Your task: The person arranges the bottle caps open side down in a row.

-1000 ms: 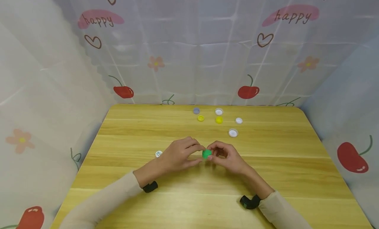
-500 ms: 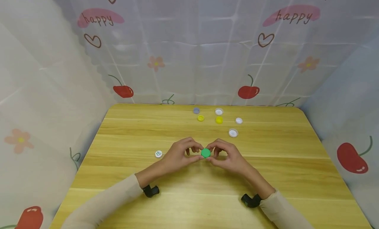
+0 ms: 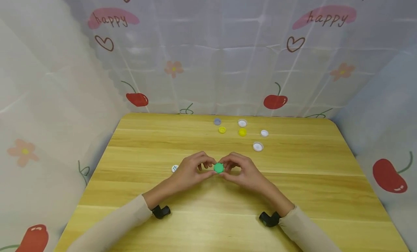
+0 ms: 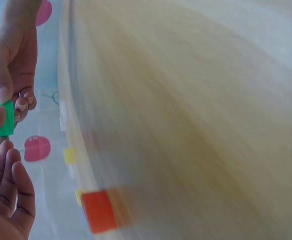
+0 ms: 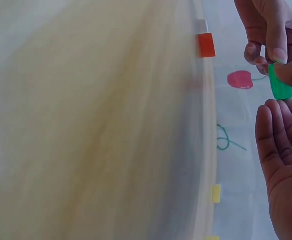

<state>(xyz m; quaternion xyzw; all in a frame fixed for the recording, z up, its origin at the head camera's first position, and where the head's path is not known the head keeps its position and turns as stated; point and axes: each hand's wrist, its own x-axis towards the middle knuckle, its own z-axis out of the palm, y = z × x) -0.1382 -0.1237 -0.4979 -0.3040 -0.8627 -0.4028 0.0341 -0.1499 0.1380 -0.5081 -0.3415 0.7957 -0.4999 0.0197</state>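
A small green bottle cap (image 3: 218, 168) is held just above the middle of the table, its round flat face turned up toward the head view. My left hand (image 3: 190, 170) pinches its left side between thumb and fingers. From the other side, my right hand (image 3: 242, 170) pinches it too. The left wrist view shows the green cap (image 4: 6, 119) edge-on between both hands, and so does the right wrist view, where the cap's ribbed side (image 5: 280, 85) is visible. A white cap (image 3: 174, 168) with a bluish-green print lies beside my left hand, partly covered by it.
Toward the back of the wooden table (image 3: 293, 154) lie several caps: a greyish-purple one (image 3: 217, 121), yellow ones (image 3: 222, 130) and white ones (image 3: 258, 146). An orange-red piece (image 4: 98, 212) shows only in the wrist views. Printed curtains (image 3: 211, 63) enclose the table.
The left fingers have closed in on the green cap. Its flat face has turned toward the head view, and both hands have shifted slightly left with it. The caps behind stay put.
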